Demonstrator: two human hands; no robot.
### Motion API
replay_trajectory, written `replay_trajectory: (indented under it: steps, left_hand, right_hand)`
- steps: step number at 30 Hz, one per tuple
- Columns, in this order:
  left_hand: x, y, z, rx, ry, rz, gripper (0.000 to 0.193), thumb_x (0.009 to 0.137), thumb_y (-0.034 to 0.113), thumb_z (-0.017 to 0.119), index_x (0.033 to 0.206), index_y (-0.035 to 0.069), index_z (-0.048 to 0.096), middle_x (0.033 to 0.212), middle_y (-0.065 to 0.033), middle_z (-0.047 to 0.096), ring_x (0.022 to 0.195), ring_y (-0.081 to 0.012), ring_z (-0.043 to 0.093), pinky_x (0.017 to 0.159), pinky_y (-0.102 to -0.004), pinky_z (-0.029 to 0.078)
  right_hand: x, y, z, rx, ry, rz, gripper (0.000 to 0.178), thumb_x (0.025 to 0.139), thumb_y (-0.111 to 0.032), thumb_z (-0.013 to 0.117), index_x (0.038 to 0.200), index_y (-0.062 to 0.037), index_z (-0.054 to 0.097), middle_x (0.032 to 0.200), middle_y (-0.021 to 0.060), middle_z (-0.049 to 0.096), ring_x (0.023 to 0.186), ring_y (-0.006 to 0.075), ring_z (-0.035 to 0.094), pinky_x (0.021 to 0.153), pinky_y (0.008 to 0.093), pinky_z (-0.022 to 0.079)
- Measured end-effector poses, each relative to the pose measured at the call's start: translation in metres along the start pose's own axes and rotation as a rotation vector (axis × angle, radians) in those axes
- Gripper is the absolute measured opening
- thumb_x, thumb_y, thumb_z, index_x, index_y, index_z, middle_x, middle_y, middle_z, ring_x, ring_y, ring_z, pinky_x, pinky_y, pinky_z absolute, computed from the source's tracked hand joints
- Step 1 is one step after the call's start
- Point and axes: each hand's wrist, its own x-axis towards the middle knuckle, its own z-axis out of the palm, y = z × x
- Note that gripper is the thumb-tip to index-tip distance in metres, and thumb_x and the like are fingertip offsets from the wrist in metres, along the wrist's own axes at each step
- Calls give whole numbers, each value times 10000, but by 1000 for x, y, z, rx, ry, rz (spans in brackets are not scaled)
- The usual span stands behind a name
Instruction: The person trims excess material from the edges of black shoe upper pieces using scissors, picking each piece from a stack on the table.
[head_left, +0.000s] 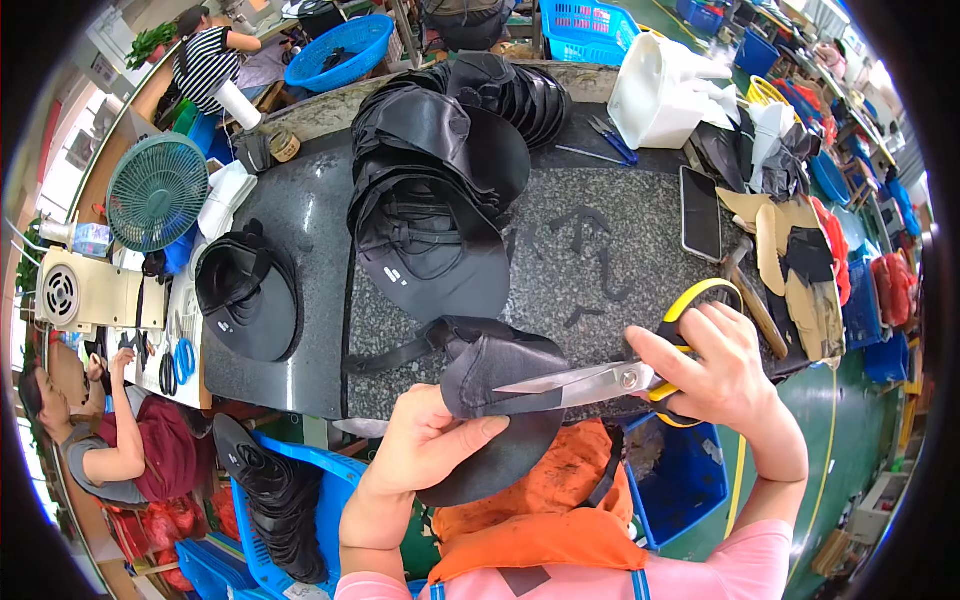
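Note:
My left hand (425, 440) grips a black cap (497, 365) at the near edge of the stone worktop, thumb laid along its side. The cap's brim hangs down toward me, and a strap trails left onto the stone. My right hand (715, 365) is closed around the yellow-and-black handles of a pair of scissors (600, 384). The blades point left and lie across the cap between crown and brim; whether they bite into material cannot be made out. Beyond, stacked black caps (435, 265) rise at the centre, and another small pile of caps (250, 300) sits to the left.
Dark scraps (580, 225) lie on the granite slab (660, 280). At right are a phone (700, 215), a hammer (757, 310) and tan pattern pieces (790, 265). A white container (655, 95) stands behind. Blue crates flank me below; a co-worker (115, 440) sits left near a fan (158, 192).

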Motion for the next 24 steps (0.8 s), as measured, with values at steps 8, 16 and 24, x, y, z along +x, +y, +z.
replay_trajectory:
  steps: [8, 16, 24]
  left_hand:
    - [-3, -6, 2, 211, -20, 26, 224, 849, -14, 685, 1071, -30, 700, 811, -86, 714, 708, -98, 631, 646, -256, 489]
    - [-2, 4, 11, 210, -70, 9, 235, 836, -20, 687, 1070, -38, 694, 855, -109, 708, 750, -135, 646, 696, -277, 500]
    - [-1, 10, 17, 240, -140, -5, 279, 851, -18, 666, 1130, -31, 661, 959, -121, 702, 840, -156, 646, 753, -282, 499]
  right_hand:
    - [9, 2, 6, 44, 93, 6, 608, 568, -203, 757, 1168, -184, 657, 722, 6, 409, 589, 183, 471, 532, 332, 398]
    - [8, 4, -5, 59, 33, -41, 534, 602, -190, 742, 1131, -191, 669, 742, 17, 423, 618, 193, 478, 541, 319, 386]
    - [2, 4, -8, 2, 50, -111, 507, 637, -181, 713, 1142, -175, 669, 687, 7, 394, 555, 172, 451, 503, 311, 364]
